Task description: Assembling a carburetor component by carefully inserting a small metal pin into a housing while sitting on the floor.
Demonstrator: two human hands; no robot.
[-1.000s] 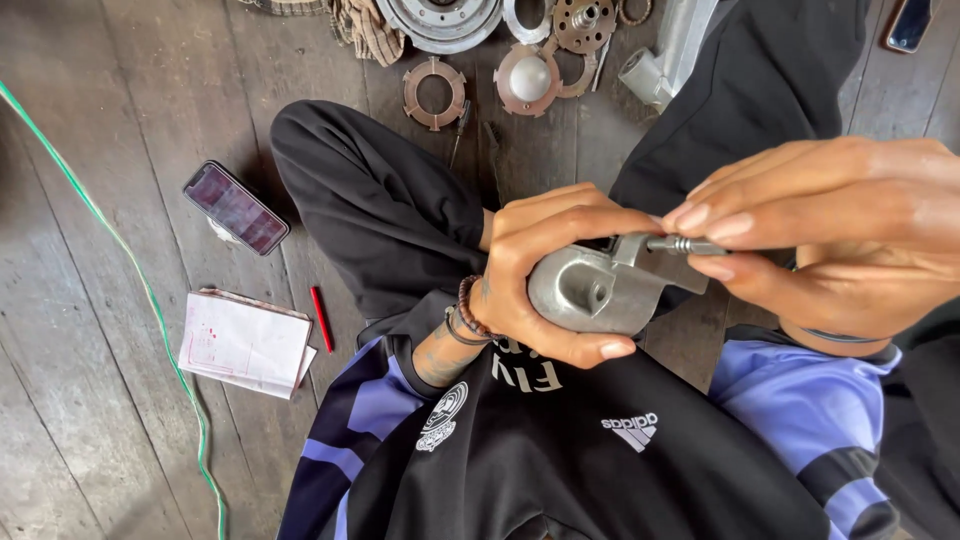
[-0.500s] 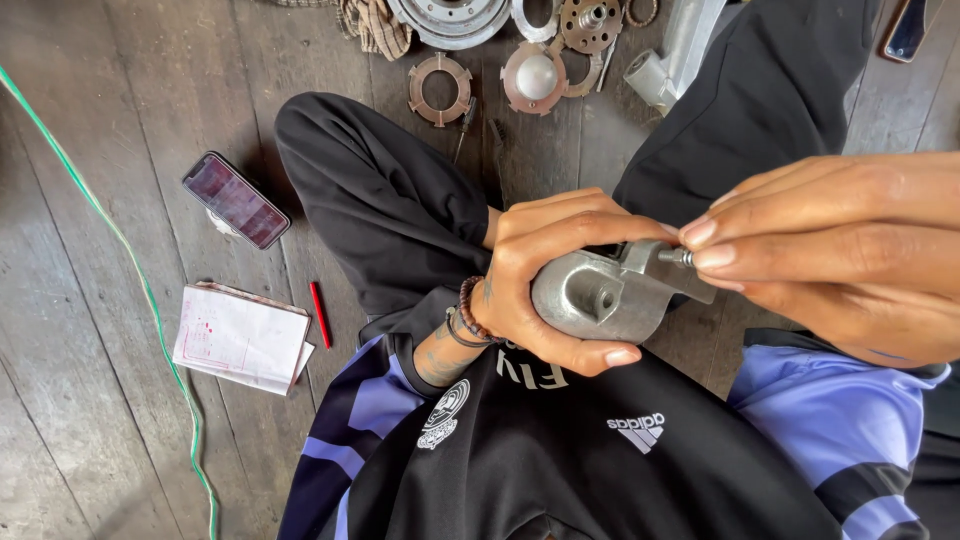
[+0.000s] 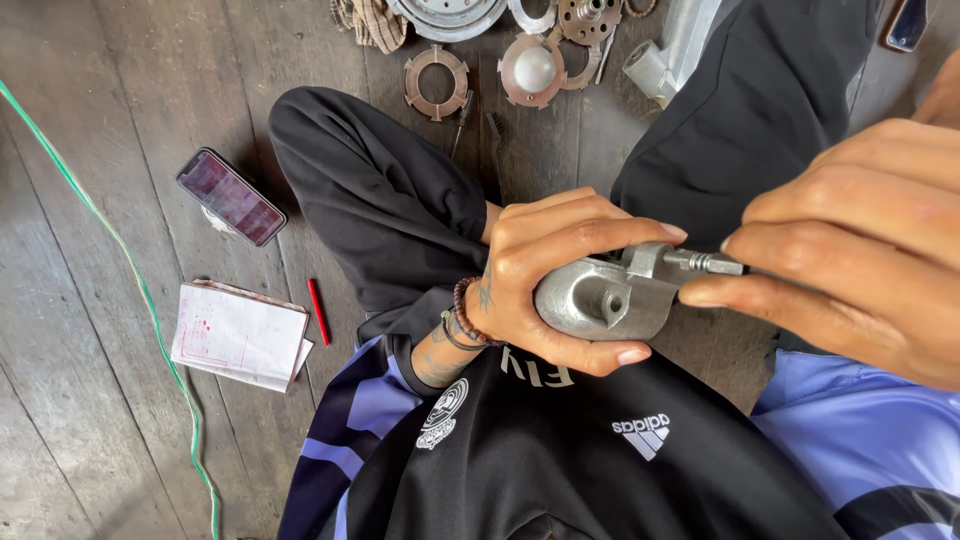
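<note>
My left hand (image 3: 550, 270) is wrapped around a grey cast-metal part (image 3: 608, 298) with a round hole in its side, held above my lap. A threaded bolt (image 3: 703, 262) sticks out of the part's upper right corner. My right hand (image 3: 850, 250) pinches that bolt between thumb and fingertips, close to the camera. A beaded bracelet sits on my left wrist. I sit cross-legged in black trousers and a black and purple shirt.
On the wooden plank floor lie a phone (image 3: 230, 196), a notepad (image 3: 240, 335) with a red pen (image 3: 318, 311) beside it, and a green cord (image 3: 120, 270) at the left. Rusty clutch plates (image 3: 436, 82), a domed disc (image 3: 533, 68) and other metal parts lie at the top.
My right hand has shifted right and nearer the camera, fingers now on the bolt's end. The metal part has turned slightly in my left hand.
</note>
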